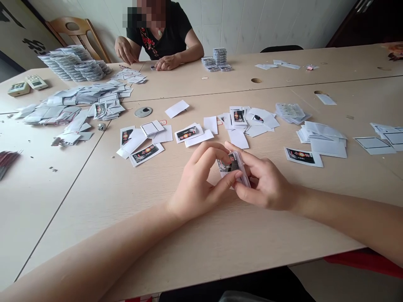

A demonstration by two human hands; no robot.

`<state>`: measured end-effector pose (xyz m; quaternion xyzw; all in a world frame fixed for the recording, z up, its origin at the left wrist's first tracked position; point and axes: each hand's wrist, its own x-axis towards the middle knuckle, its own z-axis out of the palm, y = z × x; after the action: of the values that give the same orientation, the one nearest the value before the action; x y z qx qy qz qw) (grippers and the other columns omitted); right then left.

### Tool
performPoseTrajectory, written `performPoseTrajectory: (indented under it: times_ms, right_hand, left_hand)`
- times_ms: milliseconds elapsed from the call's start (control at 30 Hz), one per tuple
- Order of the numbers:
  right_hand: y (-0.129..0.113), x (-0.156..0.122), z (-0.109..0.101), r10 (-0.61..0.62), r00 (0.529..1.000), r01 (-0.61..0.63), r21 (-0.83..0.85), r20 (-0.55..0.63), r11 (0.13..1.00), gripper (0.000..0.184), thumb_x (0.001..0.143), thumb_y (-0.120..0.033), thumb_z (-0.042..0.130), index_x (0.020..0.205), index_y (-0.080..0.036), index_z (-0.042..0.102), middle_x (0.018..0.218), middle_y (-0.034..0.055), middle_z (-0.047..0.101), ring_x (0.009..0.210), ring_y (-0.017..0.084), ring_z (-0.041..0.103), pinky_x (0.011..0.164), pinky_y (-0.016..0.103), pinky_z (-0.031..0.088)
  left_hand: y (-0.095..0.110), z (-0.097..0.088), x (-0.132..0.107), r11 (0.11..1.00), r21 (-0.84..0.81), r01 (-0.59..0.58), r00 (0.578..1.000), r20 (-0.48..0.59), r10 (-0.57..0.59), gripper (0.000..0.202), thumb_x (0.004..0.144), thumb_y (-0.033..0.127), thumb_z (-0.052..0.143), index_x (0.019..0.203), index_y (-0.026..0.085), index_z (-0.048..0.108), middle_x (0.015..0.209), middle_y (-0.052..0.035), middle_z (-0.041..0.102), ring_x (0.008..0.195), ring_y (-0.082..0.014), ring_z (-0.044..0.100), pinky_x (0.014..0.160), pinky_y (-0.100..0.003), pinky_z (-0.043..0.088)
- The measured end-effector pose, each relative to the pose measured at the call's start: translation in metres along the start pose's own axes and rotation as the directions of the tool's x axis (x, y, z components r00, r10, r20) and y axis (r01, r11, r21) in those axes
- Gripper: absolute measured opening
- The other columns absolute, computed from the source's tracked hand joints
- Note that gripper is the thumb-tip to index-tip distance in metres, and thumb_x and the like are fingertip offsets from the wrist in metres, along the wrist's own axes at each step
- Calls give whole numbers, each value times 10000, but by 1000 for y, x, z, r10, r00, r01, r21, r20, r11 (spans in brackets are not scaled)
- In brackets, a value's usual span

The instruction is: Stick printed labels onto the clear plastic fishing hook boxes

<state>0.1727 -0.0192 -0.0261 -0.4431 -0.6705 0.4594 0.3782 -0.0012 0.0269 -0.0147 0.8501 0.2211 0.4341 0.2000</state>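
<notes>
Between my two hands, just above the near part of the table, is a small clear plastic case (244, 171) with a black printed card (232, 165) showing at its face. My right hand (264, 180) grips the case from the right, fingers and thumb around its edge. My left hand (204, 180) curls over it from the left, its thumb and fingertips pressed on the case and card. Beyond my hands lie loose printed cards (187, 133) and a heap of white and printed cards (245, 119). What the right fingers cover underneath is hidden.
A co-worker (163, 37) sits across the table (126, 235). Stacked clear cases (72, 63) stand far left, with a smaller stack (219, 54) beside the co-worker. A large heap of cards (78, 94) spreads at left; a card pile (327, 136) lies right. A round metal lid (143, 112) sits mid-table.
</notes>
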Motion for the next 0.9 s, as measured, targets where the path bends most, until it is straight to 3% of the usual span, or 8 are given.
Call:
performPoseTrajectory:
  times_ms: [433,700,900]
  right_hand:
    - [-3,-2,-1,-10,999,9,29,34,1000,788,859,-263,557,1490,-215,88,659,-42,445,556,100,421,489,220,353]
    - [-5,-2,1,-30,1000,30,34,8,999,555,991,-395,296,1483,-175,165,663,-10,514,592,126,503,560,262,428]
    - [-2,-1,0,-97,994,93,-100,-42,991,487,992,-370,327,1445,-197,283,657,-14,509,591,118,495,542,248,418]
  left_hand:
    - [9,-2,2,991,132,-13,997,82,3,103,867,87,476,905,182,471,1014,-87,526,904,-149,546,763,-308,498]
    - [16,0,-1,969,244,-40,990,143,5,128,870,49,419,937,157,430,1034,-133,504,1050,-207,503,846,-364,497]
    - [17,1,-2,960,278,-43,990,141,4,106,870,70,417,941,147,404,1039,-141,491,994,-197,514,804,-329,506]
